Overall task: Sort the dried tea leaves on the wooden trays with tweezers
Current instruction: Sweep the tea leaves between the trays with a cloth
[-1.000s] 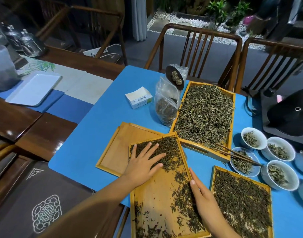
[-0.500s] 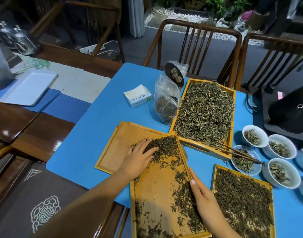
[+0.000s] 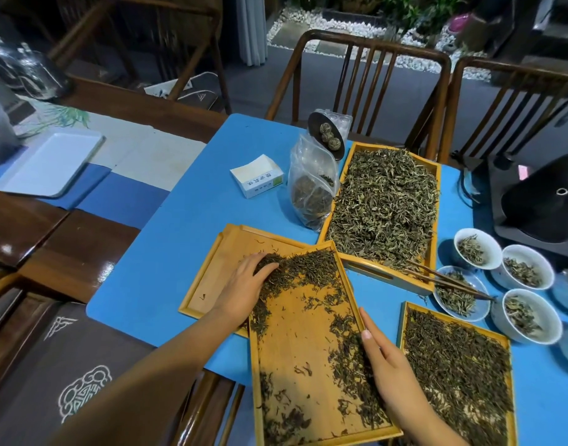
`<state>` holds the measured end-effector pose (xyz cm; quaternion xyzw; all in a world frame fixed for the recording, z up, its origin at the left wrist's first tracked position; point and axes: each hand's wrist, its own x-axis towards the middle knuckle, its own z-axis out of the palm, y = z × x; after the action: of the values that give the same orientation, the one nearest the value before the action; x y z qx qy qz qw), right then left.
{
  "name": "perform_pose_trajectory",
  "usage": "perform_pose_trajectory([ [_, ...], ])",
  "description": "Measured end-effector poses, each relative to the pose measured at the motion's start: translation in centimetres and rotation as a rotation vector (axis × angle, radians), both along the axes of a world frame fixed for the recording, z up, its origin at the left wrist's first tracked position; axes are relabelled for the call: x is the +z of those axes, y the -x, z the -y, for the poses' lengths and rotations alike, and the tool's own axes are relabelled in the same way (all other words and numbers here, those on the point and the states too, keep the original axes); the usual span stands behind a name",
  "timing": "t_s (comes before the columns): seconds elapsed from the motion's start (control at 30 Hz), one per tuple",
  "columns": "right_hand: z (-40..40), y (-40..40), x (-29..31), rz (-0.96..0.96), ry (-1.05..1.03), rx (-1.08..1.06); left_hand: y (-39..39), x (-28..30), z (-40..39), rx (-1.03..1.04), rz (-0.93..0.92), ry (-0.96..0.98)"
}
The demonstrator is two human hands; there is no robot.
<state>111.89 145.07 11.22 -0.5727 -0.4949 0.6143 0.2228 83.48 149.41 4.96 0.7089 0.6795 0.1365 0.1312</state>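
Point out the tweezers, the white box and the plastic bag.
tweezers point(image 3: 449, 280): head view, middle of the wooden arms.
white box point(image 3: 256, 175): head view, top face.
plastic bag point(image 3: 311, 185): head view, clear side above the tea.

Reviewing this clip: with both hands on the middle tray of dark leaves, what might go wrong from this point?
1. The middle tray lies partly on the emptier tray, so it may rock or slide as the left hand rakes leaves, spilling some.
2. The right hand at its right rim could nudge leaves over toward the neighbouring tray, mixing batches.
3. The tweezers lie across a dish, unused, and could be knocked.
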Motion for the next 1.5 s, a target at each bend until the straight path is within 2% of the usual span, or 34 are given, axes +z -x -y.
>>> perform_pose_trajectory([
  [0.33,0.3,0.1,0.3,0.004,0.006,-0.046,0.6,1.5,0.0,0.101,-0.060,0.097],
  [0.7,0.8,0.7,1.4,0.017,0.004,-0.050,-7.2,3.5,-1.1,-0.131,-0.002,0.075],
  [0.87,0.9,0.8,1.8,0.011,0.012,-0.048,-9.2,3.2,-2.8,-0.144,-0.055,0.112],
  [1.5,0.4,-0.5,1.9,-0.069,0.029,-0.132,-4.0,1.9,-2.3,-0.037,-0.191,0.114],
])
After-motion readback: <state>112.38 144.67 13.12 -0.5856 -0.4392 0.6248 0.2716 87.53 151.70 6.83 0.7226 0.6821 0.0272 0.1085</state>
